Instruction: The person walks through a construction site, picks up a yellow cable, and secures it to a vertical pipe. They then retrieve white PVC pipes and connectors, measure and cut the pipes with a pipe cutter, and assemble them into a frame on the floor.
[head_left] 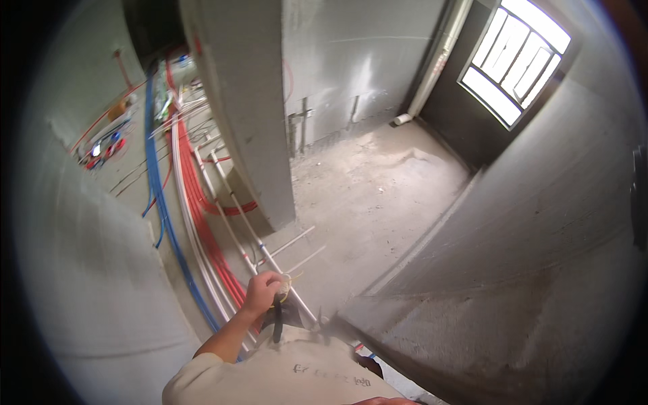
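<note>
Apparently mid-fastening: the left hand (262, 291) is curled shut around a small yellowish tie or clip (286, 287) above the white plastic pipes (251, 233) running along the concrete floor (378, 196)'s near edge. Right hand (385, 401) barely shows; grip unclear. Next likely needs steady positioning over the pipe.

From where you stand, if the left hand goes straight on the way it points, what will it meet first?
Probably the white pipes lying on the concrete floor. The left hand, closed on a small pale object, points forward and down along them. Depth is unclear, so the red pipes beside them are also possible.
</note>
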### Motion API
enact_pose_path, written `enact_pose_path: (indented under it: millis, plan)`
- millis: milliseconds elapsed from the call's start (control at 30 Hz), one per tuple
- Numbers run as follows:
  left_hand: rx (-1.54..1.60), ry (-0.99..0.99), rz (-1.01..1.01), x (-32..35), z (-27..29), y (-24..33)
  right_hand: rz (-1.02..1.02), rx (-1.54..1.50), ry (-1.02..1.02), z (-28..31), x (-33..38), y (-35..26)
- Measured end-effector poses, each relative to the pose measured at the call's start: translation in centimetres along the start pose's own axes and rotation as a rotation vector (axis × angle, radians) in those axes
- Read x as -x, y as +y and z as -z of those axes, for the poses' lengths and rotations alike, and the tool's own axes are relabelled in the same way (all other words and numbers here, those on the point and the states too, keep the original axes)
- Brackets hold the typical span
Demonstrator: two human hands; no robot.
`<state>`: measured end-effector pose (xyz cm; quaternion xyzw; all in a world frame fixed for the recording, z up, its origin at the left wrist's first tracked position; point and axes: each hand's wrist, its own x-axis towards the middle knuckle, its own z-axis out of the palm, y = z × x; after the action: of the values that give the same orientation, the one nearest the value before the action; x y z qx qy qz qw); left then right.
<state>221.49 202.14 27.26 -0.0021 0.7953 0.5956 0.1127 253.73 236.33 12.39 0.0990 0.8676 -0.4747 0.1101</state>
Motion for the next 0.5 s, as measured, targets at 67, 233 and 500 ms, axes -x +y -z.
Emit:
enact_pose_path:
  millis: [67,233,500]
  plan:
    - [-0.04,-0.103,-0.057,-5.8,-0.5,0.3,-0.063,-0.018,0.093,-1.6,-3.4,-2.2]
    - [-0.151,-0.328,-0.141,-19.7,-2.3,5.3,-0.106,-0.048,0.421,-5.7,-11.1,-6.8]
    - [-0.197,-0.516,-0.261,-34.6,-8.0,9.6,-0.327,-0.122,0.447,-3.8,-18.5,-6.7]
